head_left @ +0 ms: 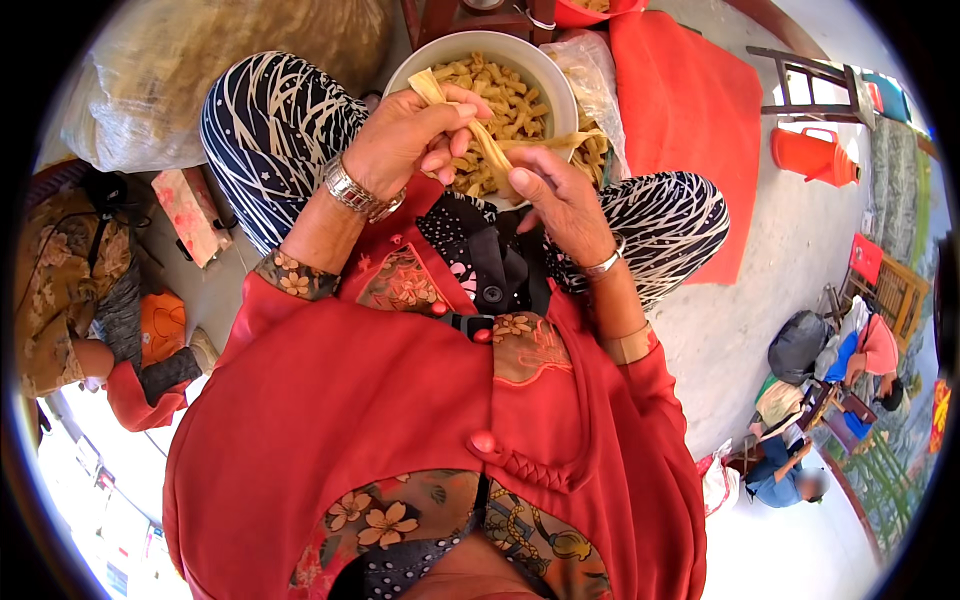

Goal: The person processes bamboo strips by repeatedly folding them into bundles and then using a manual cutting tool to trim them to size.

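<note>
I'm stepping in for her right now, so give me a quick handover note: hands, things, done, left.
Left hand: pinching the upper end of a pale dough strip.
Right hand: gripping the strip's lower end.
Both are above the white bowl between the knees.
Done: the bowl holds many twisted dough pieces.
Left: this strip is not yet in the bowl.

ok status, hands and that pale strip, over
Left hand and right hand both pinch the pale strip. Strip held over white bowl of knotted pieces. Nothing between hands and bowl.
</note>
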Demonstrator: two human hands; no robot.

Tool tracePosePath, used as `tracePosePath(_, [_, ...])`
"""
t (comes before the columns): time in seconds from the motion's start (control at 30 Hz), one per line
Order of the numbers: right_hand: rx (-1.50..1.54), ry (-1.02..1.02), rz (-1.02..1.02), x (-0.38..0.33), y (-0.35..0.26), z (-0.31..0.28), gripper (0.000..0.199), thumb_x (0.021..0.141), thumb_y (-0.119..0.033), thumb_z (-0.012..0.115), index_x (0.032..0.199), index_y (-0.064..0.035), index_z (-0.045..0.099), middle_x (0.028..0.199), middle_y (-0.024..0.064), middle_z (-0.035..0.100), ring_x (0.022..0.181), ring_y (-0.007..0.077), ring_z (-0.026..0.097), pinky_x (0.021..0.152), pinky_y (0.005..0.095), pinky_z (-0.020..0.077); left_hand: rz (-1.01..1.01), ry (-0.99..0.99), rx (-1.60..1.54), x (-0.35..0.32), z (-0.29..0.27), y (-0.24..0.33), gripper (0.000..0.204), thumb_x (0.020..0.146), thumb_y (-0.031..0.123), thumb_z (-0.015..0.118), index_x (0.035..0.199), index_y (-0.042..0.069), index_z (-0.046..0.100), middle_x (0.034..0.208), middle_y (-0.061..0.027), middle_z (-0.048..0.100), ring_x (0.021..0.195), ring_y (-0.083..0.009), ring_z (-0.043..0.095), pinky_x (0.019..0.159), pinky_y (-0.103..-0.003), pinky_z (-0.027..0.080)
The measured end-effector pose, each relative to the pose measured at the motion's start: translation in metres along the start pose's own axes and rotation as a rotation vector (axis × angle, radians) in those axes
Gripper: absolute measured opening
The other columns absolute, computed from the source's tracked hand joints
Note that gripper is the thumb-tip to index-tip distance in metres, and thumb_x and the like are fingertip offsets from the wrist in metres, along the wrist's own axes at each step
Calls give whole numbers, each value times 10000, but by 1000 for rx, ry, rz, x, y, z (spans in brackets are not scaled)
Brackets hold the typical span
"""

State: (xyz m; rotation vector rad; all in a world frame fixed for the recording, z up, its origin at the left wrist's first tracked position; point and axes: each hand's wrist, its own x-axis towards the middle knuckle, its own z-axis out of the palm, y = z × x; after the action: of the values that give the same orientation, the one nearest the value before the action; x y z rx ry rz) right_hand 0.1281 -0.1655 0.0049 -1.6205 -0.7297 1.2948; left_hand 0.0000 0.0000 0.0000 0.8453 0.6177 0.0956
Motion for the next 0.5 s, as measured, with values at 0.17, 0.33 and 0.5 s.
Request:
tracePosePath(0.17, [105, -71, -130, 19, -12, 9, 323, 941, -297, 513, 801, -18, 595, 642, 11, 541, 602, 90, 503, 538, 231, 407, 114, 32, -31, -3, -3, 13, 137, 884, 137, 590, 959, 25, 613, 595, 10, 497, 414, -23, 332, 390, -193, 349])
tracePosePath(0.33, [-194, 27, -264, 6, -43, -3, 328, 932, -251, 514, 713, -11, 561, 598, 41, 493, 551, 126, 461, 541, 267, 381, 233, 62, -98, -9, -13, 31, 96, 857, 107, 616, 915, 31, 622, 620, 26, 503, 489, -33, 412, 412, -210, 392])
tracePosePath(0.5, [-567, 161, -478, 39, -86, -43, 350, 930, -325, 509, 737, -37, 550, 570, 110, 492, 518, 254, 508, 510, 330, 402, 308, 54, -69, 22, 8, 74, 95, 861, 110, 603, 903, 26, 614, 627, 28, 496, 489, -35, 413, 429, -213, 408])
